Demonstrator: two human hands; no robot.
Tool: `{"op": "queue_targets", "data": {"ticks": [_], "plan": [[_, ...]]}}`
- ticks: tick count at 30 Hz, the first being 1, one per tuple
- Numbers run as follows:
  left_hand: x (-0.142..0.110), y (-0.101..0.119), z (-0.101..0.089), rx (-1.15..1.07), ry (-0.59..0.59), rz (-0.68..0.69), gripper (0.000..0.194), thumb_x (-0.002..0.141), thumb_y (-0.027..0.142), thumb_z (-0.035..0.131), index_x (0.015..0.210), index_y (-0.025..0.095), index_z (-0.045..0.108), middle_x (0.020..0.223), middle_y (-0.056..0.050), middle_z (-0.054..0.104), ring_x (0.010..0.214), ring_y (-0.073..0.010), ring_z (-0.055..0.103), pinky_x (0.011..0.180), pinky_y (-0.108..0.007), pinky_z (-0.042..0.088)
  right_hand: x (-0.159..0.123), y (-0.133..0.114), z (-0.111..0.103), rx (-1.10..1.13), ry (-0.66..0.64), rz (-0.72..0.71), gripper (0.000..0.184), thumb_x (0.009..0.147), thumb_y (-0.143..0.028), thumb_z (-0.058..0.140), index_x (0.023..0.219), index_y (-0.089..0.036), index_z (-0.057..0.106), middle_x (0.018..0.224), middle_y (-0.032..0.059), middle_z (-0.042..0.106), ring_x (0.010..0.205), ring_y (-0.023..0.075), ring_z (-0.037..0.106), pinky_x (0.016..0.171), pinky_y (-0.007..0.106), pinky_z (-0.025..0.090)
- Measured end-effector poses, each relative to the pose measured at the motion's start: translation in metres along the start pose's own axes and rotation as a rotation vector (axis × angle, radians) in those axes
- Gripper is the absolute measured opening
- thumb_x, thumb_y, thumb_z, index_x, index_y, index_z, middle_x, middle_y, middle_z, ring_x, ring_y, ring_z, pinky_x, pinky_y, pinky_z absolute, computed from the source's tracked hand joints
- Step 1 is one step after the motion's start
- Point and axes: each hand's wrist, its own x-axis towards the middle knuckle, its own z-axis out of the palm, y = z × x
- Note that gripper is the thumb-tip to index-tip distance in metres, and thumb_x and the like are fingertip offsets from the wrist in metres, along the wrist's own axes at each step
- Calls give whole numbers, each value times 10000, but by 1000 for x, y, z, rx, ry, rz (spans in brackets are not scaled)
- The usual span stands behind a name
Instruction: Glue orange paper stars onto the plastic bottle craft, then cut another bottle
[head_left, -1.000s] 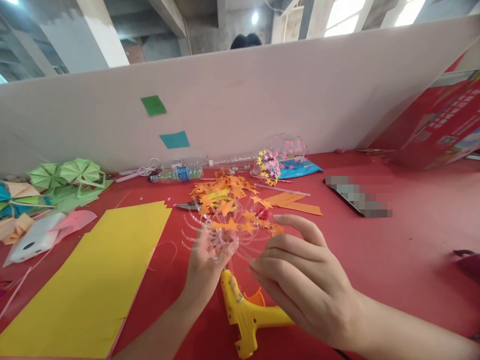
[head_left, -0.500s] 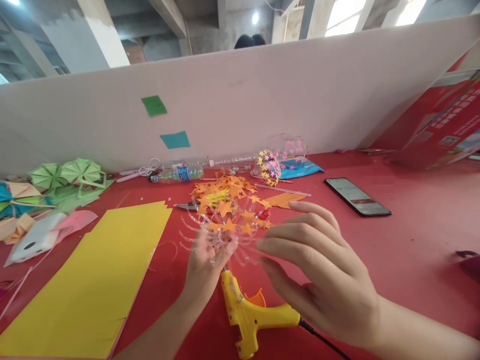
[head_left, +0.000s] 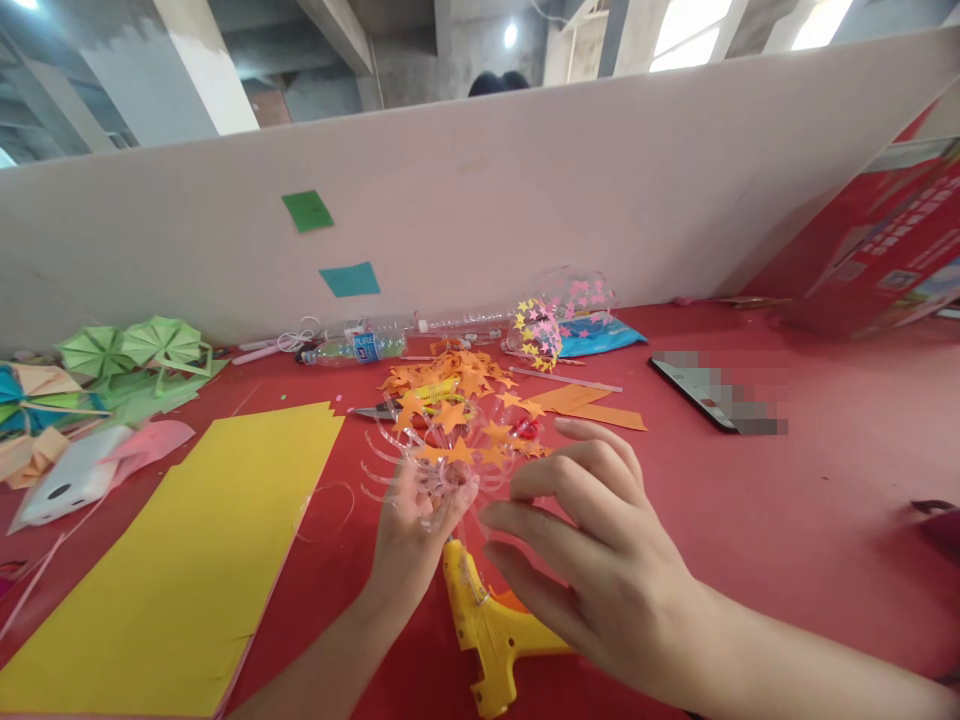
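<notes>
My left hand (head_left: 411,540) is closed round the base of a clear plastic flower (head_left: 450,450), a piece with curled strips and orange paper stars stuck on them. It holds the flower upright above the red table. My right hand (head_left: 592,560) hovers just right of the flower, fingers spread, fingertips touching or nearly touching its clear strips. A yellow glue gun (head_left: 487,640) lies on the table under both hands, partly hidden by my right hand.
A yellow paper sheet (head_left: 172,560) lies at the left. Orange stars (head_left: 442,375), scissors (head_left: 379,410), a water bottle (head_left: 352,348), a second star-covered plastic piece (head_left: 559,315), a phone (head_left: 712,392), folded paper fans (head_left: 112,360), and a white partition (head_left: 487,200) behind.
My right hand has shifted left and slightly down, closer to the flower, covering more of the glue gun. The left hand holds the flower in the same place.
</notes>
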Motion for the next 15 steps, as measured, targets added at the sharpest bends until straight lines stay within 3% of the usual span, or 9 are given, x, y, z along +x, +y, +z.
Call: {"op": "queue_targets", "data": {"ticks": [9, 15], "plan": [[-2, 0, 1, 7, -13, 13, 360, 604, 376, 780, 840, 216, 560, 853, -32, 685, 853, -202, 676, 795, -319, 537, 0, 2, 0, 73, 44, 95, 134, 881, -132, 549, 798, -192, 635, 778, 16, 590, 744, 154, 478, 927, 424, 360], [3, 0, -3, 38, -9, 27, 379, 633, 367, 778, 887, 212, 543, 866, -19, 670, 854, -182, 653, 808, -299, 499, 6, 10, -9, 72, 73, 94, 98, 852, -129, 583, 858, -197, 653, 791, 28, 586, 738, 166, 502, 793, 397, 428]]}}
